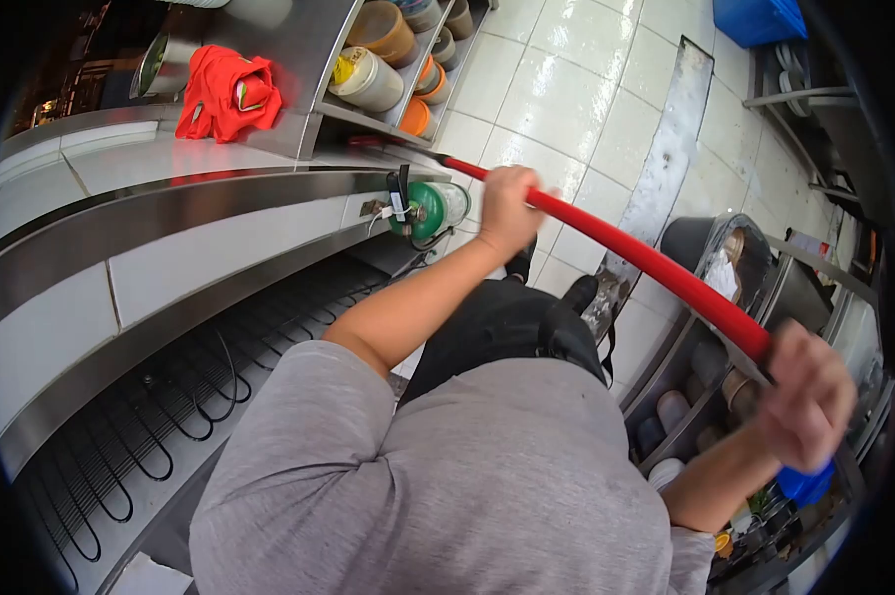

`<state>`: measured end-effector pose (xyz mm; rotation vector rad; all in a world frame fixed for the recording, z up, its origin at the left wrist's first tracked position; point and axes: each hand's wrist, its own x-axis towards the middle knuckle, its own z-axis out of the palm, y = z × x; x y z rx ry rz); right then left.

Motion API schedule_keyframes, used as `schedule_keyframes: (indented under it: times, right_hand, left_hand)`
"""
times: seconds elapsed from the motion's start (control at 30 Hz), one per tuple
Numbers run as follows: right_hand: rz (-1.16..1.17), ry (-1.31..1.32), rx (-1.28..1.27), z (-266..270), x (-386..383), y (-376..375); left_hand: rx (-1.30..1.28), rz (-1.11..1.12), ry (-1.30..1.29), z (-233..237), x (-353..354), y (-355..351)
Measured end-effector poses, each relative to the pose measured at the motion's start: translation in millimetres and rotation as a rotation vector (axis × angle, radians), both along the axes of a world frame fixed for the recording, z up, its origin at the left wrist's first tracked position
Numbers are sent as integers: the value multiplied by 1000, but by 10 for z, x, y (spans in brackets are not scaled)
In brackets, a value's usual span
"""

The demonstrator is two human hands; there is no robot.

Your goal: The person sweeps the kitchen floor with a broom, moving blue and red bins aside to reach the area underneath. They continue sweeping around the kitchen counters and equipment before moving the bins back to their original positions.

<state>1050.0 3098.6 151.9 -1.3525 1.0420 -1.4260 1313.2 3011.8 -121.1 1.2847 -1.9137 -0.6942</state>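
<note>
Red pole (646,260) clasped by left hand (507,208) and right hand (804,397), near shelved tubs (368,79).

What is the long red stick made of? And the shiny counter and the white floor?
The red stick is smooth, evenly red and a bit glossy, so it is probably a plastic-coated pole; its core could be metal or wood. The counter has a silvery edge with mirror-like streaks, so it is likely stainless steel. The floor shows white squares, thin joint lines and bright glints, so it is likely glazed ceramic tile.
</note>
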Motion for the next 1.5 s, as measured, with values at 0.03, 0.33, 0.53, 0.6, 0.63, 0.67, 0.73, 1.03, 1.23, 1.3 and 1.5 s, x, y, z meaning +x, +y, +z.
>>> schedule_keyframes:
  times: [0.03,0.33,0.53,0.6,0.63,0.67,0.73,1.03,1.23,1.3,1.5]
  right_hand:
    - [26,0,-9,173,-199,118]
    - [-60,-31,210,-251,-422,480]
    - [55,242,1101,-873,-89,864]
    - [167,705,782,-1371,111,937]
    - [76,724,718,-1620,102,877]
    - [33,749,668,-1802,47,765]
    - [-50,848,599,-2023,-161,511]
    - [0,768,1037,-670,-569,316]
    - [-314,770,1288,577,-1312,1155]
    - [59,1234,1387,547,-1399,1250]
    - [35,1631,1063,-372,-1563,2291]
  left_hand:
    - [3,-98,69,167,-109,17]
    - [42,-361,-255,-139,0,-36]
    - [-115,-78,-288,-1029,416,275]
    - [332,-17,-471,-1271,592,370]
    - [331,-19,-467,-1314,544,329]
    - [335,79,-502,-1373,445,278]
    - [467,86,-695,-1537,319,30]
    - [400,-309,-563,-1044,-285,69]
    - [607,-704,-424,91,-1428,808]
    - [574,-812,-393,55,-1733,1167]
    - [498,-1271,-245,-90,-2468,1751]
